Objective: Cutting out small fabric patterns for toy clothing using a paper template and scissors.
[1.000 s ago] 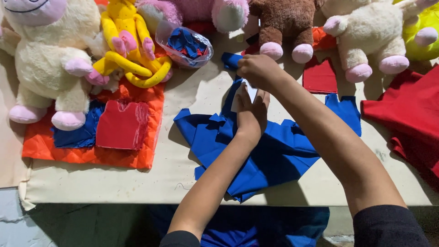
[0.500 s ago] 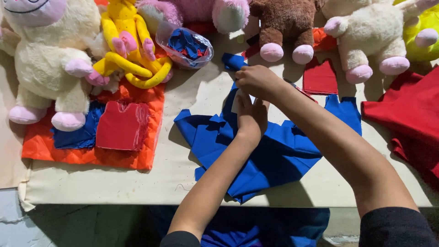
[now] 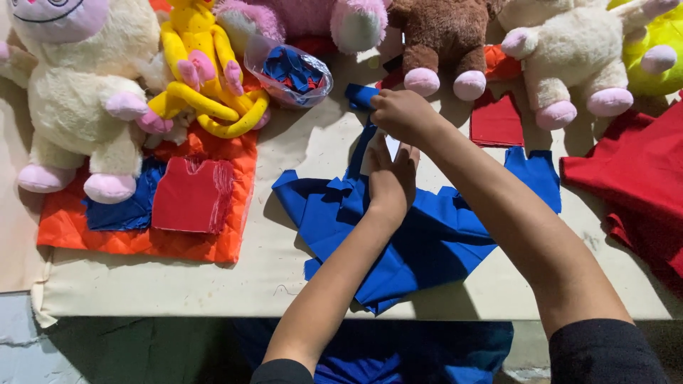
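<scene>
Short black sleeves above bare forearms and hands.

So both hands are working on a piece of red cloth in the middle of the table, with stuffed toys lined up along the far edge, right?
Not quite: the cloth under the hands is blue, not red. The head view shows the left hand and the right hand on it in the middle of the table, with stuffed toys along the far edge. The red cloth lies off to the right, untouched.

Bright overhead light, sharp w/ soft shadows
</scene>
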